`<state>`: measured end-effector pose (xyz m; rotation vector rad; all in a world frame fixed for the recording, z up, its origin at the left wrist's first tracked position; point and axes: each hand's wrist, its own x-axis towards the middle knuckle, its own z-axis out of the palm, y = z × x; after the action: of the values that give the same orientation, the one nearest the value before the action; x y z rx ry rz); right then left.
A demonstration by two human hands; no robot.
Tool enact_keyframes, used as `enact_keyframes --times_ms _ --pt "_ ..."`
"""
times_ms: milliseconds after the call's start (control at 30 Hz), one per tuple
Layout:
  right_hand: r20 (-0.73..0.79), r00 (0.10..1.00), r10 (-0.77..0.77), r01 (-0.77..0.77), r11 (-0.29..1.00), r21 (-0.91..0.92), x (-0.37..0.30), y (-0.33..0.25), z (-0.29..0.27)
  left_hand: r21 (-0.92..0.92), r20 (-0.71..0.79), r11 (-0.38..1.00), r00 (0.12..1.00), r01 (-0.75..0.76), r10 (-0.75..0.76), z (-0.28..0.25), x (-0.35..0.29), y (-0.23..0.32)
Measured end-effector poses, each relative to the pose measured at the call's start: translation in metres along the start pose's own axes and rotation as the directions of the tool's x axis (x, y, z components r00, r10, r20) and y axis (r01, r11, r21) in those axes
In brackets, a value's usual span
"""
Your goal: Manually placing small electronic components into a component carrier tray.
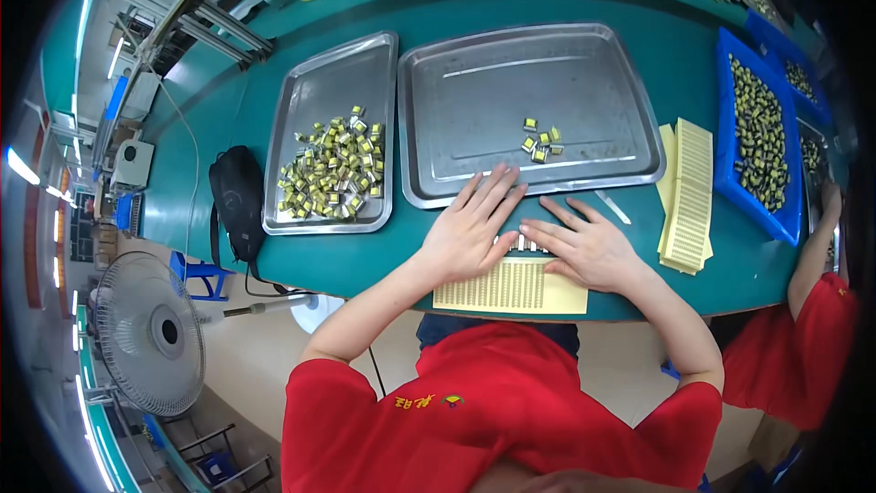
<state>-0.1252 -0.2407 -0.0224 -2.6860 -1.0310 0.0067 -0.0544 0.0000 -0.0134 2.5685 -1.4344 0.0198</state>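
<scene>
The left forearm [370, 303] and right forearm [673, 315] angle inward from the near side. The left hand [474, 226] lies palm down – fingers stretched far and rightward, thumb pointing right. The right hand [589, 245], also palm down, fans its fingers far and leftward – just beside the left.

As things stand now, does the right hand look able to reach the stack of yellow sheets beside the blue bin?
Probably yes: the stack of yellow sheets lies just to the right of the right hand, and only green tabletop shows between them.
</scene>
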Motion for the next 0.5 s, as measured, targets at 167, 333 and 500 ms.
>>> enact_keyframes --times_ms 167,333,500 --pt "0.096 0.995 -0.007 0.014 0.998 -0.065 0.0 -0.001 -0.009 0.009 -0.029 1.0 1.0 0.014 -0.013 -0.006 0.005 -0.002" --pt "-0.004 1.0 0.017 -0.017 0.996 -0.082 0.025 -0.02 0.001 -0.032 -0.158 0.984 0.971 0.175 -0.178 -0.012 -0.012 -0.025" --pt "-0.108 0.979 -0.175 0.177 0.984 0.017 0.077 -0.029 0.03 -0.057 -0.2 0.964 0.943 0.258 -0.264 0.002 -0.037 -0.042"
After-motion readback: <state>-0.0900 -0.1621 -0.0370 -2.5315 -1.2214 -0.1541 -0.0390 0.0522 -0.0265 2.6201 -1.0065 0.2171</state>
